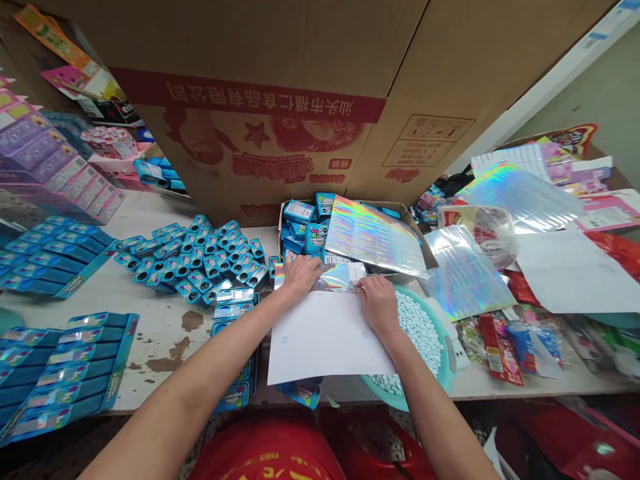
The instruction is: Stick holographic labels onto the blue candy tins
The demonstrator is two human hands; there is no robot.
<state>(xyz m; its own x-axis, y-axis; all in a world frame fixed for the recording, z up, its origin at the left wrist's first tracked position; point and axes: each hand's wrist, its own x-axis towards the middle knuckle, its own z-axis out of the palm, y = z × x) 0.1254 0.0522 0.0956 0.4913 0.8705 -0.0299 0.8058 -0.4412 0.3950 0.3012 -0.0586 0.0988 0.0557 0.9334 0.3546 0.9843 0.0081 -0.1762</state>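
Observation:
A white sheet (330, 333) with a shiny holographic strip (340, 277) along its far edge lies in front of me, over part of a turquoise basin. My left hand (300, 277) grips the far left part of the strip, fingers bent over it. At the strip's right end, my right hand (377, 303) pinches the edge between thumb and fingers. Just beyond my hands stands an open carton (430, 257) of small blue candy boxes (317, 235), with a holographic sheet (375, 235) resting on top.
Many blue boxes with round holes (197, 257) crowd the table on the left, near blue display trays (75, 367). The turquoise basin (447, 343) holds small pale candies (417, 330). More holographic sheets (465, 273) and wrapped sweets (500, 350) lie right. A tall cardboard box (300, 40) blocks the back.

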